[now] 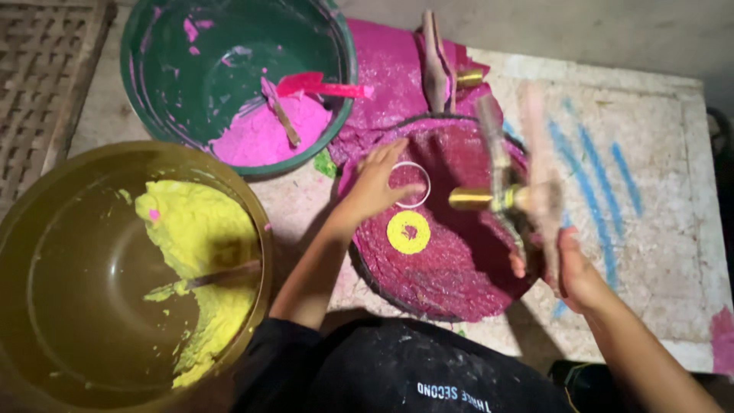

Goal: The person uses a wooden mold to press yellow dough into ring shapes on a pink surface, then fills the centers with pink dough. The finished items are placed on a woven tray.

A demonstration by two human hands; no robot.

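Note:
My left hand (pixel 376 183) rests on a round magenta-stained pad (pixel 451 260), fingertips touching a thin white ring (pixel 410 184) that lies on it. Just below the ring sits a flat yellow ring of paste (pixel 408 232). My right hand (pixel 572 269) grips the lower end of a wooden tool with a brass cylinder (pixel 478 199); the tool is blurred by motion and hangs above the pad's right side.
A green basin (pixel 153 69) with pink powder, a stick and a pink scoop stands at the top left. A brass-coloured basin (pixel 46 252) with yellow paste is at the lower left. Another wooden tool (pixel 437 65) lies on magenta cloth behind the pad. The white slab (pixel 657 191) bears blue streaks.

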